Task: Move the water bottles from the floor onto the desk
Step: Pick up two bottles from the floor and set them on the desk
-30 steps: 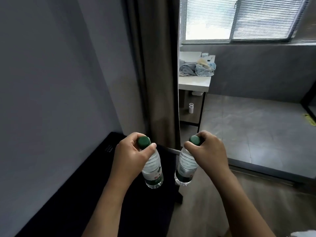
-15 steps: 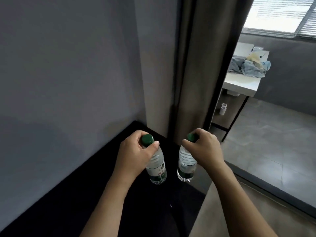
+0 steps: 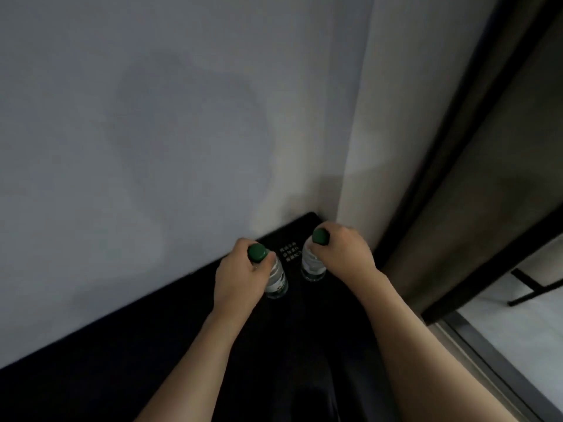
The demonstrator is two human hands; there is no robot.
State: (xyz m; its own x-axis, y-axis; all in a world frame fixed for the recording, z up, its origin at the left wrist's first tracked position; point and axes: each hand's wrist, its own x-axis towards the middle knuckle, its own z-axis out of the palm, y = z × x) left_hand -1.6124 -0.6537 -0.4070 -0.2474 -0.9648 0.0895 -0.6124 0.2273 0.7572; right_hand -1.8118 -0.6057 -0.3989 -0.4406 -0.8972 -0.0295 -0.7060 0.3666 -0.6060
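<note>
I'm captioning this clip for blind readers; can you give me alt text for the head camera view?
A person's left hand and right hand each grip the neck of a clear plastic water bottle with a green cap, the left bottle and right bottle over the far corner of a black desk. A grey wall rises behind; a brown curtain hangs at right.

Two water bottles are in view, each with one green cap: the left bottle [image 3: 275, 277] and the right bottle [image 3: 312, 263], side by side at the far end of one dark counter [image 3: 152, 360]. Two hands show, the left hand [image 3: 240, 275] and the right hand [image 3: 347, 254], one per bottle. One small patch of white print [image 3: 289, 254] lies between the bottles.
</note>
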